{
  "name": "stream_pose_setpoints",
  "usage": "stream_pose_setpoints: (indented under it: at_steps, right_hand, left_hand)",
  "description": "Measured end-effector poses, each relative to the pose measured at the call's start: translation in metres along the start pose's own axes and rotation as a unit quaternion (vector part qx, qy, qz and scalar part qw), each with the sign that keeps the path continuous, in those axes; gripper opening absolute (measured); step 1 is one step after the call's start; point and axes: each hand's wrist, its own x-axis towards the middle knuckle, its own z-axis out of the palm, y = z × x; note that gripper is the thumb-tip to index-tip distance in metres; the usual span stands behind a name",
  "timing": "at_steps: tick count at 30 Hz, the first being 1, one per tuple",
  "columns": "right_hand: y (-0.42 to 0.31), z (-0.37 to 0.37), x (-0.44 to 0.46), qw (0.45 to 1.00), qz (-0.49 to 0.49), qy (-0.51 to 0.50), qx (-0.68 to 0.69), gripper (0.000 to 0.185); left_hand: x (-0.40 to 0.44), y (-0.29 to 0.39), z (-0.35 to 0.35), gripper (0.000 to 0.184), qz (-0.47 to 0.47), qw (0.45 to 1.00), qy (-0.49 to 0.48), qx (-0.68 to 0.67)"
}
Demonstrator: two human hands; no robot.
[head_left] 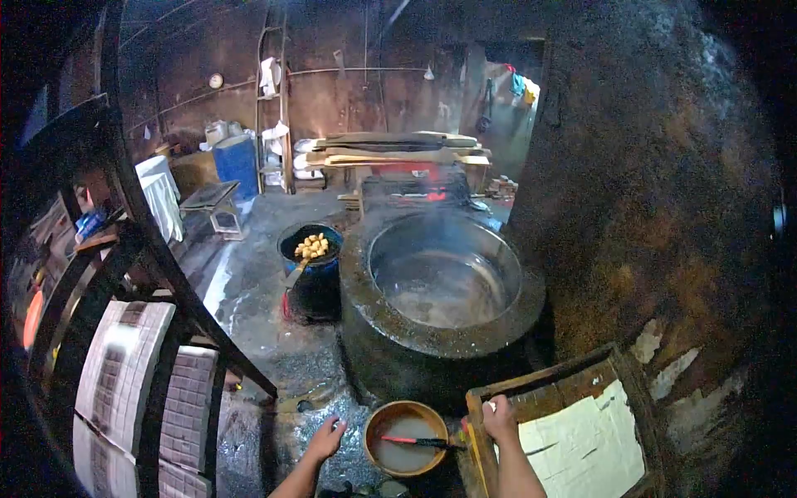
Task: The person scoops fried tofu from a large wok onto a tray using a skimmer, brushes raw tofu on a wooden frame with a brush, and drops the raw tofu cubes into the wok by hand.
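Note:
My left hand (pixel 328 440) hovers with its fingers apart and holds nothing, just left of a round tan basin (pixel 368 425). Cloudy liquid fills part of the basin, and a tool with a red and black handle (pixel 422 441) lies across it. To the right, my right hand (pixel 501 419) is closed at the upper left of a wooden frame (pixel 541 380). A small whitish bit shows at its fingers, too small to name. Inside the frame lies a white, soft-looking slab (pixel 581 452) with cracks and a torn edge.
A large round vat (pixel 432 340) with a thick rim stands ahead, faintly steaming. Left of it, a dark pot (pixel 320 286) carries a strainer of golden-brown pieces (pixel 312 246). White blocks scored in a grid (pixel 120 365) lie on racks at left. Planks (pixel 390 149) are stacked behind.

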Motion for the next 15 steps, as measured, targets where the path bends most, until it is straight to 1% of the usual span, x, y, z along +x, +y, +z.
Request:
stream_pose_setpoints:
  at_steps: [1, 3, 4, 5, 6, 7, 8, 9, 10, 11, 12, 13, 15]
  right_hand:
    - [0.011, 0.006, -0.002, 1.0, 0.006, 0.004, 0.029, 0.027]
    - [0.012, 0.011, 0.0, 0.998, 0.059, -0.001, -0.012, 0.027]
    - [0.007, 0.01, 0.0, 0.996, 0.085, -0.007, -0.002, 0.028]
    - [-0.006, 0.004, -0.002, 0.993, 0.114, -0.013, 0.008, 0.03]
    - [0.007, 0.009, 0.0, 0.996, 0.09, -0.015, -0.001, 0.034]
    - [-0.004, 0.003, 0.0, 0.99, 0.137, -0.041, -0.007, 0.036]
    - [-0.026, -0.015, 0.0, 0.982, 0.164, -0.088, -0.026, 0.038]
    - [-0.016, -0.006, -0.002, 0.981, 0.188, -0.05, -0.006, 0.04]
    - [-0.002, 0.001, 0.002, 0.984, 0.164, -0.064, -0.041, 0.041]
    - [-0.028, -0.022, 0.002, 0.974, 0.196, -0.112, -0.02, 0.04]
    - [-0.013, -0.009, -0.002, 0.987, 0.16, -0.021, -0.02, 0.033]
    - [0.003, -0.003, -0.001, 0.987, 0.159, 0.004, -0.011, 0.034]
    - [0.047, 0.019, 0.014, 0.978, 0.183, 0.101, 0.004, 0.03]
  left_hand:
    - [-0.005, -0.008, 0.001, 0.07, 0.0, 1.0, -0.004, 0.003]
    - [-0.017, -0.004, -0.003, 0.065, -0.079, 0.994, -0.038, -0.069]
    - [-0.01, -0.026, 0.009, 0.062, -0.035, 0.996, 0.002, -0.079]
    - [-0.007, -0.038, 0.017, 0.062, -0.032, 0.997, -0.009, -0.074]
    - [-0.006, -0.049, 0.024, 0.061, -0.024, 0.991, 0.003, -0.128]
    - [-0.006, -0.056, 0.027, 0.059, -0.018, 0.984, 0.013, -0.179]
    - [-0.005, -0.059, 0.028, 0.053, 0.002, 0.986, -0.015, -0.169]
    - [-0.011, -0.05, 0.027, 0.053, 0.002, 0.987, -0.034, -0.16]
    - [-0.026, -0.031, 0.023, 0.049, 0.012, 0.98, -0.061, -0.19]
    - [-0.038, -0.023, 0.024, 0.045, 0.019, 0.971, -0.085, -0.221]
    - [-0.041, -0.019, 0.028, 0.04, 0.025, 0.962, -0.106, -0.25]
    - [-0.049, -0.017, 0.033, 0.042, 0.004, 0.957, -0.101, -0.272]
    - [-0.064, -0.008, 0.031, 0.045, 0.027, 0.962, -0.098, -0.254]
